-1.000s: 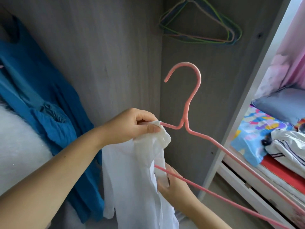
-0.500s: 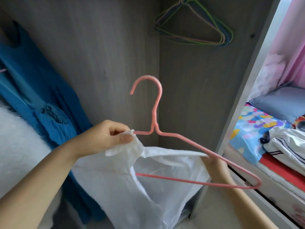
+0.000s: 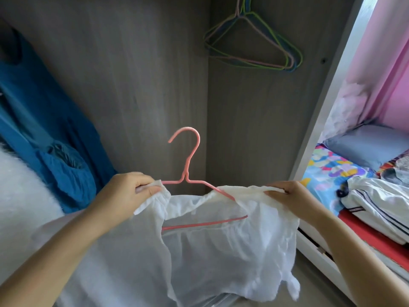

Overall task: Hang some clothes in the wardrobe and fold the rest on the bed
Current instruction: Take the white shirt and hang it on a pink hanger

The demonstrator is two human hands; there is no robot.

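Note:
A pink wire hanger (image 3: 187, 165) stands upright in front of the grey wardrobe (image 3: 132, 74) back wall, its hook pointing left. A thin white garment (image 3: 221, 247) is draped over both of its shoulders and hangs down. My left hand (image 3: 126, 193) pinches the garment's left shoulder against the hanger's left arm. My right hand (image 3: 290, 198) grips the right shoulder of the garment over the hanger's right end. The hanger's bottom bar shows through the neck opening.
Several empty coloured hangers (image 3: 254, 47) hang at the wardrobe's top right. A blue garment (image 3: 44, 129) and a fluffy white one (image 3: 20, 196) hang at left. To the right lies the bed (image 3: 332, 171) with a grey pillow (image 3: 371, 145) and white striped clothes (image 3: 380, 202).
The hanger swung level and moved left and down. My right hand rose from below and pulled the garment's right shoulder over the hanger's right arm; the garment now spreads across it.

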